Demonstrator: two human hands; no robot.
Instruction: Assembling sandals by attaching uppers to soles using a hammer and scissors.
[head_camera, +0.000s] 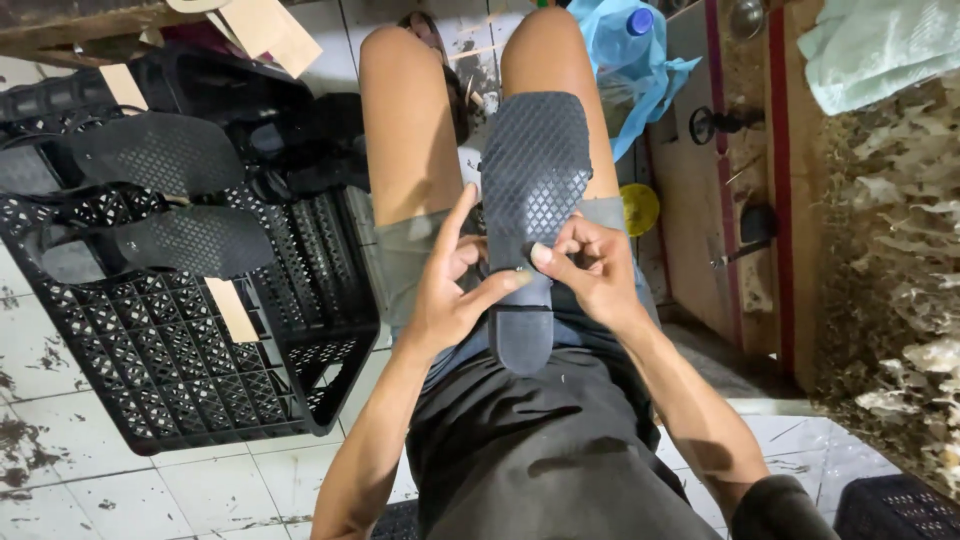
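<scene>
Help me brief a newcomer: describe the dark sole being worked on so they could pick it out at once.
Start at the seated person's bare thighs; the dark grey rubber shoe sole with a diamond-grid tread lies along the right one. The left hand and right hand pinch its narrow middle. Unlike the black soles on the black plastic lattice crate, it rests on the lap.

Bare forearms, bare knees; grey-green shorts (410, 255), dark charcoal shirt (540, 450).

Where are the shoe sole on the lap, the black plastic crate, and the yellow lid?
shoe sole (535, 160), head view, on its diamond-patterned tread.
black plastic crate (150, 350), head view, on its bare lattice top.
yellow lid (640, 208), head view, on its visible centre.
</scene>
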